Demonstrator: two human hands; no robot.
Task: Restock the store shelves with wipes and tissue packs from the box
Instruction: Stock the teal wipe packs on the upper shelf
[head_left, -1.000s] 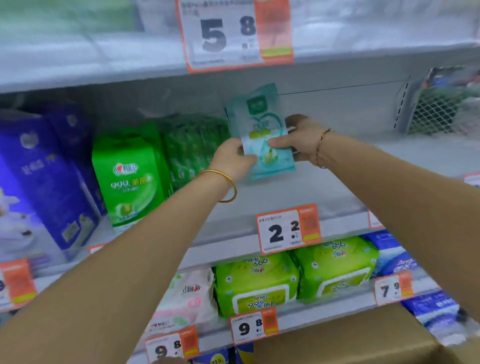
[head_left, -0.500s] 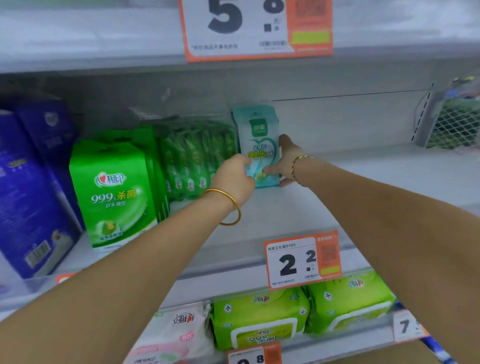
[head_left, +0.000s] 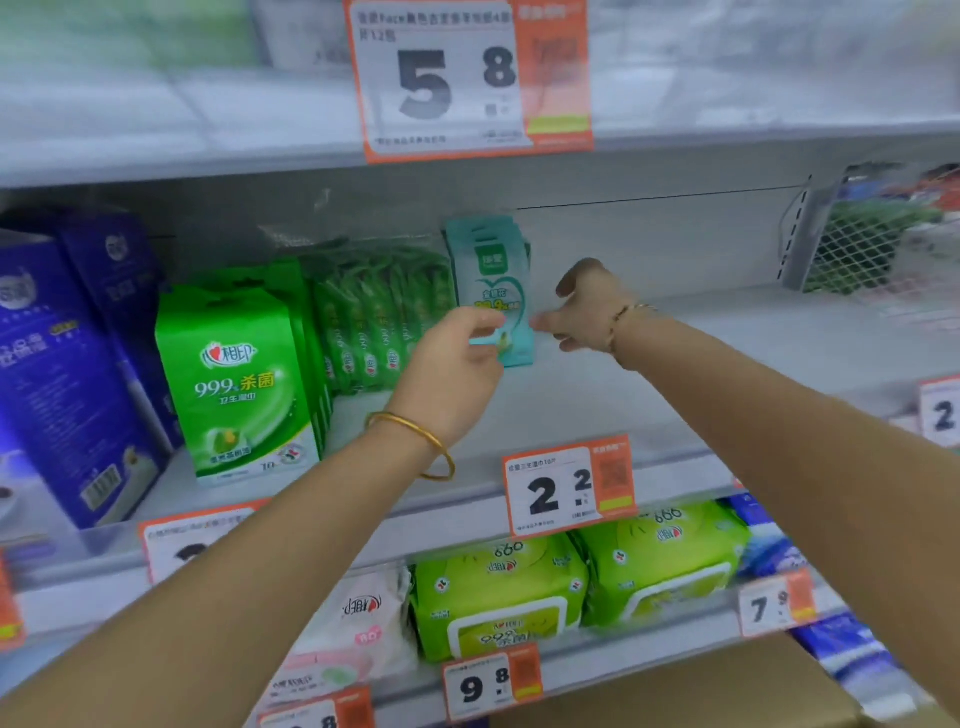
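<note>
The left grip (head_left: 453, 371) pinches the teal pack (head_left: 491, 270) on the shelf (head_left: 675, 379), right of the green packs (head_left: 379, 322), with the right grip (head_left: 587, 312) loose-fingered beside it.

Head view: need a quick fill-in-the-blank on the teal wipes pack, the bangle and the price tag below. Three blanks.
1. The teal soft-plastic wipes pack stands upright beside a row of ___ sachets.
2. The plain gold bangle circles the person's ___ wrist.
3. The orange-edged paper price tag on the shelf edge below the pack shows a large digit ___.

Missing words: green; left; 2
</note>
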